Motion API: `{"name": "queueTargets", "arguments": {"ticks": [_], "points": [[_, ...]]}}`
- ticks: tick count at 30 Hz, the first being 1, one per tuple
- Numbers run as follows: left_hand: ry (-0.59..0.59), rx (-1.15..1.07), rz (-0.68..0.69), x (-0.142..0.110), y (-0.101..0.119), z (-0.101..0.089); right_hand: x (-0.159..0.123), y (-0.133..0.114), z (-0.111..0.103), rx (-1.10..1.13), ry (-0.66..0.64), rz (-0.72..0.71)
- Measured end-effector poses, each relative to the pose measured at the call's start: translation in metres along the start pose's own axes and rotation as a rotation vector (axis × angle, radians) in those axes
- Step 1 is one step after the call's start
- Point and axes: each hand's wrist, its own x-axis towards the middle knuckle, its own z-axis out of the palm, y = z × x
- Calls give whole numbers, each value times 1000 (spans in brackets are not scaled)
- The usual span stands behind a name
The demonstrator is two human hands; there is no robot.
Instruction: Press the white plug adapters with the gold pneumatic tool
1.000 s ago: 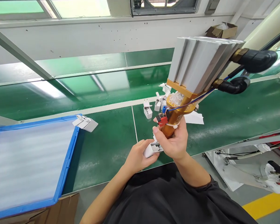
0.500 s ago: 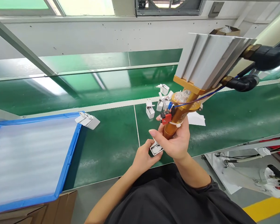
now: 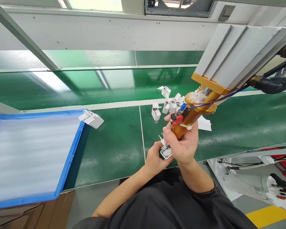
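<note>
Left hand (image 3: 154,161) holds a small white case (image 3: 166,154), open side up, over the near edge of the green table (image 3: 116,143). Right hand (image 3: 184,149) wraps around the gold tool (image 3: 193,118), its thumb near the red switch (image 3: 177,120). The step looks like lining up the case and the tool, but I cannot tell if they touch. The next move seems to call for a still left hand and a gentle right one. More white cases (image 3: 156,114) stand past the hands, and another leans at the blue tray (image 3: 69,159)
</note>
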Motion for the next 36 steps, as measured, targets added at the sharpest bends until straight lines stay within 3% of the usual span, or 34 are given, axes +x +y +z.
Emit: {"name": "queueTargets", "arguments": {"ticks": [7,11,18,21,25,29,33,36], "points": [[-119,-17,-163,10,6,-10,5,6,-7,41,-29,-3],[-154,-25,-372,21,1,-35,7,12,-15,114,-51,28],[-280,-326,-530,23,5,-71,13,19,-25,20,103,66],[-292,-258,-501,22,7,-73,15,22,-28,-11,94,76],[-292,40,-348,20,0,-71,16,23,-32,4,93,84],[-363,231,-365,24,-8,-75,16,24,-35,37,104,110],[-469,133,-436,34,-8,-75,17,25,-37,82,114,109],[-413,10,-428,37,-11,-65,17,25,-39,87,118,114]]}}
